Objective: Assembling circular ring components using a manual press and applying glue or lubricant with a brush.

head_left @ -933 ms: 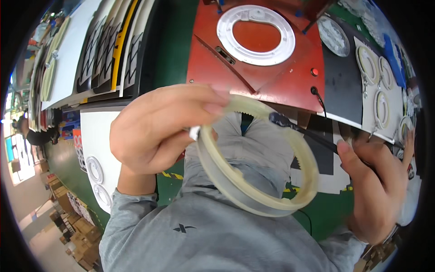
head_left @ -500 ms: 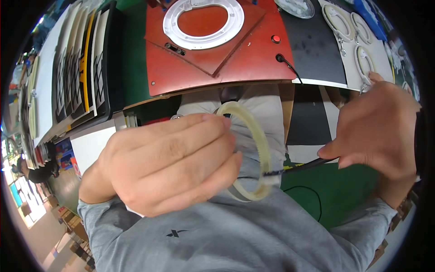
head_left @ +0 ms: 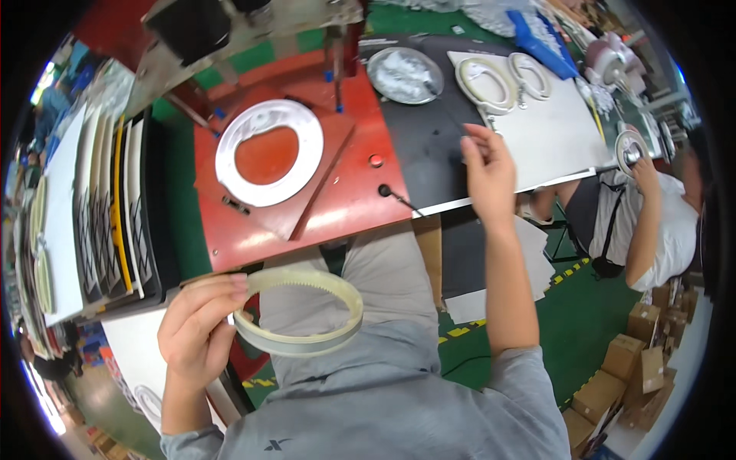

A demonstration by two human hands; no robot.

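My left hand [head_left: 198,330] is closed on the left side of a pale yellowish plastic ring gear [head_left: 299,346], with fine teeth along its inner edge and a grey outer band. The ring gear is held tilted above my lap. Out over the black mat [head_left: 425,165], my right hand [head_left: 492,180] pinches a thin dark-handled tool [head_left: 447,110]. The tool points toward a round clear dish [head_left: 383,90] of whitish, lumpy stuff. Its tip is blurred, so I cannot tell whether it touches the dish.
A white ring [head_left: 230,165] lies on the red machine table [head_left: 356,192], beside a red button [head_left: 376,160]. More rings [head_left: 464,77] lie on the white board [head_left: 563,142]. At right a co-worker [head_left: 652,222] handles another ring. Boards [head_left: 100,222] stand in a rack at left.
My right hand has moved up and away from the ring gear with the tool, over to the dish. My left hand has lowered the ring gear and tilted it flatter. The view has turned right.
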